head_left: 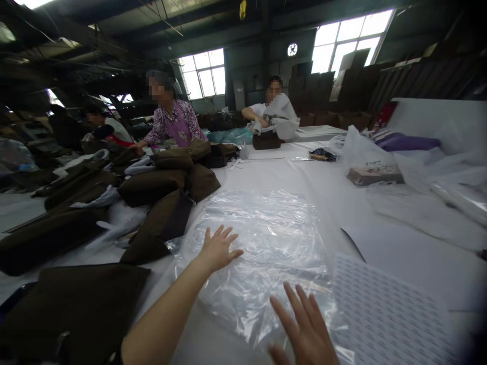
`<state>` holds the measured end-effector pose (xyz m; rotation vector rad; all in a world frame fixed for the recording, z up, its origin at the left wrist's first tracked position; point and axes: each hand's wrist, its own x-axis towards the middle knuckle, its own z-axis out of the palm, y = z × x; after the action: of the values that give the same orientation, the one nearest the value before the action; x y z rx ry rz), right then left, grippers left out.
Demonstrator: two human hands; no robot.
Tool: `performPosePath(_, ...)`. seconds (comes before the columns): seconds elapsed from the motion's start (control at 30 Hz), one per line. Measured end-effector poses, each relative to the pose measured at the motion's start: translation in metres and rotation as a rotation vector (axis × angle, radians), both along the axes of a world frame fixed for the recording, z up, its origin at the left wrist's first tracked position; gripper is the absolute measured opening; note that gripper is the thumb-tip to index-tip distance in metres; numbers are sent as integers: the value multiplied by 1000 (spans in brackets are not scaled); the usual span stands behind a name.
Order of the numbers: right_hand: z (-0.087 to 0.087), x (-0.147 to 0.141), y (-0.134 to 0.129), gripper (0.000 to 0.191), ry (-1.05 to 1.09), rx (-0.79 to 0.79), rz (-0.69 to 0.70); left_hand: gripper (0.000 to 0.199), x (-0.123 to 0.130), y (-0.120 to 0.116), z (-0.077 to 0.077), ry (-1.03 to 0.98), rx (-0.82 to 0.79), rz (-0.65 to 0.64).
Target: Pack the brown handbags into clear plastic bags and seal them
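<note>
From where I stand, both of the person's hands are spread flat on a clear plastic bag (256, 258) lying on the white-covered bench (258, 175). The left grip (219, 249) is open, fingers fanned, pressing on the bag's upper middle. The right grip (304, 327) is just as open, nearer the lower right of the bag, with the film creased around it. Neither hand is clenched or pinching anything; the bag lies under both palms, between the two arms and the body. Just right of the bag, its edge meeting the plastic, lies a white sheet printed with rows of dark dashes (386, 314). To the left, near the left forearm, are heaped dark olive padded fabric pieces (152, 186) with white plastic tucked among them. Farther along the bench, a co-worker in a floral top and purple apron (177, 121) reaches a hand onto that heap. Another co-worker in white (272, 114) handles white material above a dark padded piece (266, 140). A wrapped flat package (375, 175) sits among loose white plastic bags (361, 152) on the right.
</note>
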<state>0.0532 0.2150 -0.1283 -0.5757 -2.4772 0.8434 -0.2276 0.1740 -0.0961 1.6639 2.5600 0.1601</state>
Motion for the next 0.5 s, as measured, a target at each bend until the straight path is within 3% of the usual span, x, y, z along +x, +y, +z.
performPosePath(0.1, -22, -48, 71, 53, -443, 250, -178, 73, -22, -25, -52, -14, -137, 160)
performPosePath(0.2, -49, -72, 114, 56, -595, 400, -148, 78, -29, -33, -80, 18, -87, 230)
performPosePath(0.3, -63, -75, 125, 59, -611, 453, -131, 81, -31, -28, -84, 18, -83, 246)
performPosePath(0.4, -64, -73, 124, 61, -631, 451, -127, 84, -34, -26, -79, 6, -100, 225)
performPosePath(0.5, -61, -72, 125, 61, -664, 441, -147, 86, -39, -46, -75, 33, -121, 198)
